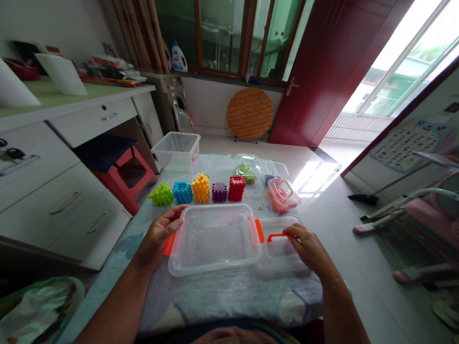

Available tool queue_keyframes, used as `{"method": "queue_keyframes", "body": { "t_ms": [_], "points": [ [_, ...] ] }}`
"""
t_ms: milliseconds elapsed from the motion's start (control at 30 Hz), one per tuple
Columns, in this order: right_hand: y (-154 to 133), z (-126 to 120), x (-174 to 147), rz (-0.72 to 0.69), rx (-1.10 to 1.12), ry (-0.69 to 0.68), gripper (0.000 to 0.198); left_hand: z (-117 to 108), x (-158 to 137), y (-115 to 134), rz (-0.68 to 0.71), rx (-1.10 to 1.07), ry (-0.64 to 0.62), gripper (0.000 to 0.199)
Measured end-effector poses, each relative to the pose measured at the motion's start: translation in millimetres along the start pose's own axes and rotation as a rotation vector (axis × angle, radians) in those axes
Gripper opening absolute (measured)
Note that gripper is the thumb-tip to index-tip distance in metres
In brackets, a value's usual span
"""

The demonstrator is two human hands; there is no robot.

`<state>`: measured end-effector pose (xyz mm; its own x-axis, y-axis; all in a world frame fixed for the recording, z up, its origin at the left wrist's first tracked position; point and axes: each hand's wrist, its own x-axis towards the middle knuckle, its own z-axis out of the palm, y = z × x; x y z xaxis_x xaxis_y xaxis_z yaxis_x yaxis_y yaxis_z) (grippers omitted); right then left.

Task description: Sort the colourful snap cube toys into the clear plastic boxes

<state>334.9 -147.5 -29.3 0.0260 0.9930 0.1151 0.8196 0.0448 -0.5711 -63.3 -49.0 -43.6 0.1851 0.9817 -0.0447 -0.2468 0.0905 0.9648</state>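
Observation:
A clear plastic box [211,273] with orange side latches stands on the cloth in front of me, nothing in it. My left hand [158,241] grips its left end, thumb on the rim. To its right lies a clear lid [281,262] with an orange handle [275,235]. My right hand [307,246] is closed on that handle. Behind the box, toy block shapes stand in a row: green [162,195], blue [182,193], yellow [201,188], purple [219,192] and red [237,188].
At the table's back left is a large clear tub [174,155]. Clear containers with green pieces [247,173], purple pieces [268,178] and red pieces [281,204] stand back right. A red stool [127,179] and white drawers [68,200] are on the left.

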Motion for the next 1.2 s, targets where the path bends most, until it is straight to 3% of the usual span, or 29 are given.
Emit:
{"method": "queue_keyframes", "body": {
  "t_ms": [800,1033,1200],
  "points": [
    [1,7,13,-0.034,-0.064,0.003,0.029,-1,2,4,-0.118,-0.127,-0.045,0.047],
    [-8,-10,21,-0.029,-0.164,-0.105,0.024,-2,3,2,-0.148,-0.166,-0.074,0.045],
    [-33,-26,46,-0.119,-0.176,-0.082,0.029,-2,6,5,-0.170,-0.201,-0.125,0.042]
  ]
}}
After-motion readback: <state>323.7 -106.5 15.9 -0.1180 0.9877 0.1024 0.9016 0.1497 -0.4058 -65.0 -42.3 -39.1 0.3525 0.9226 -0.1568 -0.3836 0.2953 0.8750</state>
